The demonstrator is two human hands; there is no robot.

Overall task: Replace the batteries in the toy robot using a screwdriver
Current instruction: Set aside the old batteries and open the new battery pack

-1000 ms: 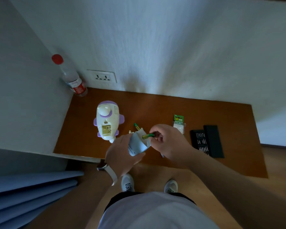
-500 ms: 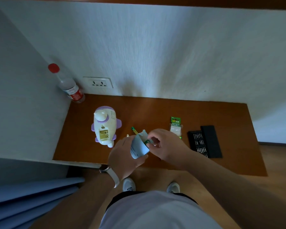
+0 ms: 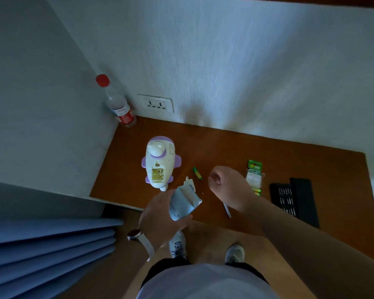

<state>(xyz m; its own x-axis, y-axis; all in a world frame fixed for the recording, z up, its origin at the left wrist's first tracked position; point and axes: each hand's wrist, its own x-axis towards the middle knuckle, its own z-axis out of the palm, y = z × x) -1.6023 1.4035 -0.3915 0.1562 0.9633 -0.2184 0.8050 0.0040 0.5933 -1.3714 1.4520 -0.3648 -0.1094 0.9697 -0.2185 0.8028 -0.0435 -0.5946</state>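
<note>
From my seat I see the toy robot (image 3: 159, 164) lying flat on the worktop (image 3: 225, 147), toward its left edge, head pointing to the back wall. Its battery bay is open and facing up. A loose battery (image 3: 197, 173) lies just beside it on the right. A small white tabbed piece (image 3: 189, 182), which I take to be the bay cover, sits near the robot's foot.

The left hand (image 3: 160, 216) is wrapped round an opened paper packet (image 3: 185, 202) above the front edge. The right hand (image 3: 229, 186) hovers over the middle of the worktop with its fingers curled in. Nothing shows between them.

The battery pack (image 3: 255, 175) lies just right of that hand. The screwdriver (image 3: 227, 209) pokes out under the wrist near the front edge, and the black bit case (image 3: 294, 199) lies toward the right edge. A bottle (image 3: 117, 104) stands in the back left corner.

I judge the robot to be a light, hard plastic shell, rounded and smooth, so it is likely to rock or slide under a push. I would steady it across the body between the purple arms, clear of the open bay. The cells look slick and ready to roll, so I would pinch them mid-length and seat them gently against the contacts
</note>
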